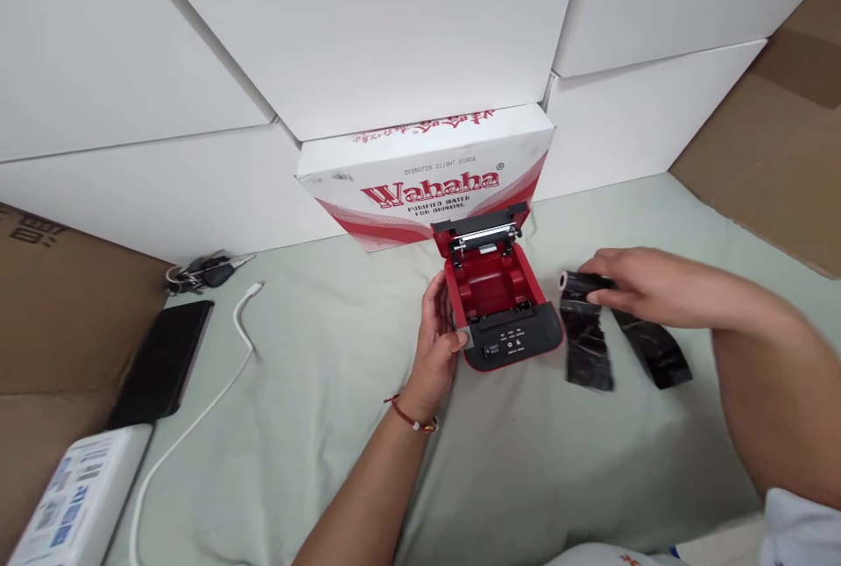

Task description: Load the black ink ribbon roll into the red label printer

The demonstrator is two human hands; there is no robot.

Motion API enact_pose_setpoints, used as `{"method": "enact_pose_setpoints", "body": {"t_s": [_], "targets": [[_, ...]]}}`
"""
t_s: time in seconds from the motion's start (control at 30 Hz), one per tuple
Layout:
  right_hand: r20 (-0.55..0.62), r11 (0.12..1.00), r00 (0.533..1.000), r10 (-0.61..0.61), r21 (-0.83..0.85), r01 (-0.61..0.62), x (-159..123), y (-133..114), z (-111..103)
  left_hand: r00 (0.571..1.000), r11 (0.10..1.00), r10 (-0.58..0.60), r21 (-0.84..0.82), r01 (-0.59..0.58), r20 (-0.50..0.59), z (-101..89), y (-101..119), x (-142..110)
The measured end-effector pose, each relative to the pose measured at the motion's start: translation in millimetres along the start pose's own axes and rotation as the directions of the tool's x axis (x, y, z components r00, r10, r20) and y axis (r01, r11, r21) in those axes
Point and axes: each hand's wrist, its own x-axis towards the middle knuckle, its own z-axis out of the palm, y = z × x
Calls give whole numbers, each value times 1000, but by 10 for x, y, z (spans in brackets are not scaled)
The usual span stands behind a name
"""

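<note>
A small red and black label printer (496,286) stands on the cloth with its lid hinged up, and its red inner bay shows nothing inside. My left hand (437,334) grips the printer's left side, thumb on the grey tab by the black front panel. To the right of the printer, my right hand (631,284) pinches a thin black ribbon roll (578,286) with a pale core end facing the printer. One loose black strip hangs from the roll toward me. A second black strip (657,356) lies below my right hand; its link to the roll is hidden.
Behind the printer stands a white and red Wahaha water carton (434,172) against white boxes (394,14). Keys (203,274), a black phone (161,364), a white cable (229,382) and a white power strip (82,496) lie at left. Brown cardboard (775,128) borders the right.
</note>
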Motion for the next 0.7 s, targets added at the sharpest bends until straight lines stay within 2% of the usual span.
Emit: {"method": "enact_pose_setpoints", "body": {"t_s": [0.1,0.17,0.23,0.3,0.4,0.47,0.57,0.63,0.7], "targets": [[83,996,993,86,-26,-85,175,76,312,1000,1000,15,6,-15,1,-6,-9,3],[-22,986,986,163,-25,-164,149,168,419,1000,1000,10,3,-10,-6,-6,-13,-4],[-104,961,958,269,-39,-274,55,310,465,1000,1000,8,6,-8,-11,-4,-15,-10],[-90,938,937,338,-52,-343,-37,462,500,1000,1000,15,20,-15,-12,-1,-15,-11],[-12,960,960,281,-16,-281,-99,615,600,1000,999,28,41,-27,-4,-6,-14,-1],[-17,970,970,243,-12,-244,-98,663,680,1000,998,29,49,-29,-1,-14,-17,7],[-30,967,968,251,-48,-252,-93,699,748,1000,998,26,56,-26,4,-30,-31,11],[-8,960,963,268,-83,-267,-134,703,715,1000,998,31,53,-31,4,-38,-42,10],[32,956,961,275,-113,-270,-244,661,594,999,999,32,43,-32,0,-42,-50,7]]}}
